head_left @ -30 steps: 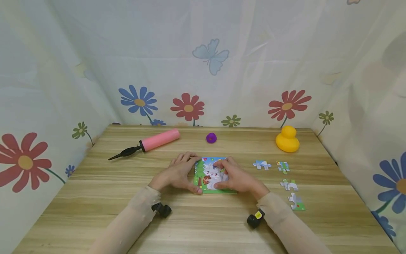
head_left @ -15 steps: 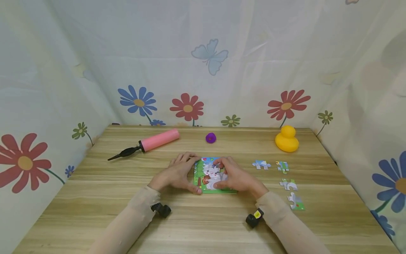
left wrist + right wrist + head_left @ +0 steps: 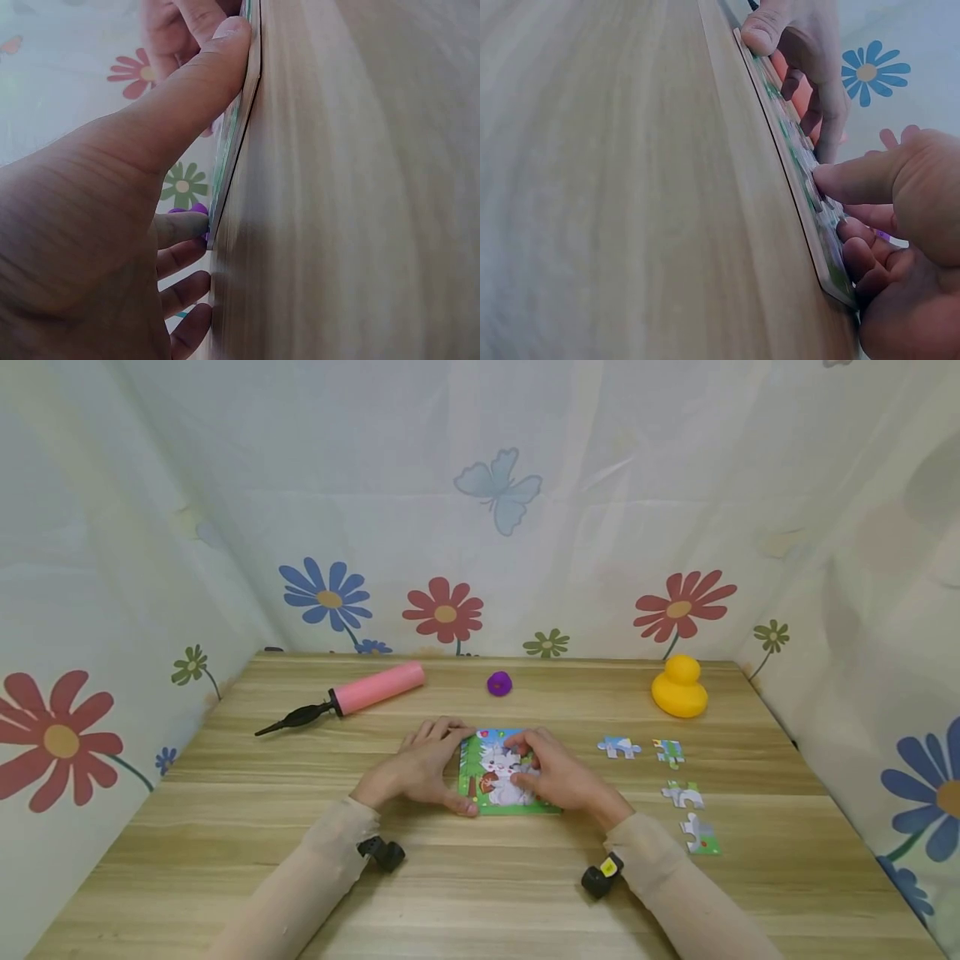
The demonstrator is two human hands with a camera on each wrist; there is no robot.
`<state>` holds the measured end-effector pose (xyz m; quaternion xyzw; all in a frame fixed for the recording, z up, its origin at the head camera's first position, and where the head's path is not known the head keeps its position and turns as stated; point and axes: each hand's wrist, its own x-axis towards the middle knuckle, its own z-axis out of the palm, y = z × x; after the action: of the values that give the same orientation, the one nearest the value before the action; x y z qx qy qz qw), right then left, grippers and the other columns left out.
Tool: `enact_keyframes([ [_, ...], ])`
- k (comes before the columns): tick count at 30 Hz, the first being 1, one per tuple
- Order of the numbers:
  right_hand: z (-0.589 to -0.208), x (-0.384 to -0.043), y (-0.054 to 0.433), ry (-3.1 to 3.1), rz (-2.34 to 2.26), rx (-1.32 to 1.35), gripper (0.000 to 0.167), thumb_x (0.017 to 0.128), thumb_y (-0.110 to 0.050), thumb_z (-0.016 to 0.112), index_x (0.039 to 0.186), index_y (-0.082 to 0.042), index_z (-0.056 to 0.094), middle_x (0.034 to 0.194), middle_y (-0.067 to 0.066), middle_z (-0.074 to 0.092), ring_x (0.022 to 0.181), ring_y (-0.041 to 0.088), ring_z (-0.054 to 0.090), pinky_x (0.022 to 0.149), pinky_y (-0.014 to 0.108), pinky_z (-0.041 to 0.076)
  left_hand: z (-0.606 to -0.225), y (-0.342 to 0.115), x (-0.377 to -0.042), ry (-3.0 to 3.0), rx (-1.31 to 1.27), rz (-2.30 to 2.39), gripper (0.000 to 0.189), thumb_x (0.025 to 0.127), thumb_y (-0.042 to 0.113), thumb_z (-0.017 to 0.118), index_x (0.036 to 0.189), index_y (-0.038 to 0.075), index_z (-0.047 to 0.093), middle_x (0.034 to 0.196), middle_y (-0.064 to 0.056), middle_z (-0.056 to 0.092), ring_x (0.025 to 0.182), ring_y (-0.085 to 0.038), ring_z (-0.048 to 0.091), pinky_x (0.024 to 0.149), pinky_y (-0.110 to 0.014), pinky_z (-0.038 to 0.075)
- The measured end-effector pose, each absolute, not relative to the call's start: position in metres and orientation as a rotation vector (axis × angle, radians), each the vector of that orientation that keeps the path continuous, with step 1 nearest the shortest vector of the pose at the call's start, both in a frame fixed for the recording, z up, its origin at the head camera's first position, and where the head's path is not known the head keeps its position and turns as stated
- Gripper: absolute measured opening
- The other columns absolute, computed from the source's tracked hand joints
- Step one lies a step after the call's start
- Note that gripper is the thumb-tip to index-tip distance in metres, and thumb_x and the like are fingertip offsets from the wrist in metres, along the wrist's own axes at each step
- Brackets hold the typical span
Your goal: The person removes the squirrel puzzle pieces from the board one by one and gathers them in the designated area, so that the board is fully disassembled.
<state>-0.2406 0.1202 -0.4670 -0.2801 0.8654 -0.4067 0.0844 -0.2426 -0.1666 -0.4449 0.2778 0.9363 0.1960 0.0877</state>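
A jigsaw puzzle board (image 3: 474, 768) with a cartoon squirrel picture lies flat on the wooden table. My left hand (image 3: 420, 770) holds its left side, thumb on the near corner and index finger at the far corner. Over the right half of the board is my right hand (image 3: 562, 775). Its thumb and index finger pinch at a puzzle piece (image 3: 821, 201) within the picture, which seems slightly raised in the right wrist view. The right palm and fingers hide the board's right side.
Several loose puzzle pieces (image 3: 682, 794) lie right of the board. A yellow rubber duck (image 3: 679, 690) stands at the back right. A small purple object (image 3: 499, 684) sits behind the board, and a pink hand pump (image 3: 378, 688) lies at the back left. Flowered curtains enclose the table.
My right thumb has shifted away from the board's near edge, closer to the index finger. The left hand and loose pieces stay in place.
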Motion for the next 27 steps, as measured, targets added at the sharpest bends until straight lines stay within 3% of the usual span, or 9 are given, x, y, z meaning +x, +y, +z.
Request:
enact_keyframes([
  [8,-0.4677,-0.2415,0.1196,2.587,-1.278,-0.812,0.045,0.102,-0.006,0.080,0.144,-0.003,0.064,0.122,0.014,0.059,0.096,0.022,0.051,0.083,0.030,0.047,-0.4457,-0.1656,-0.2452,2.794,0.827,0.576,0.132,0.073,0.069,0.098,0.173,0.009,0.037,0.175,-0.016,0.033,0.157,-0.041,0.033,0.126,-0.074,0.030],
  [27,-0.4671,-0.2392,0.1164,2.607,-1.276,-0.766,0.048,0.101,-0.006,0.082,0.146,-0.005,0.065,0.121,0.011,0.060,0.095,0.022,0.053,0.081,0.029,0.048,-0.4462,-0.1669,-0.2459,2.789,0.828,0.568,0.130,0.074,0.070,0.097,0.173,0.010,0.037,0.175,-0.015,0.033,0.158,-0.040,0.033,0.127,-0.073,0.029],
])
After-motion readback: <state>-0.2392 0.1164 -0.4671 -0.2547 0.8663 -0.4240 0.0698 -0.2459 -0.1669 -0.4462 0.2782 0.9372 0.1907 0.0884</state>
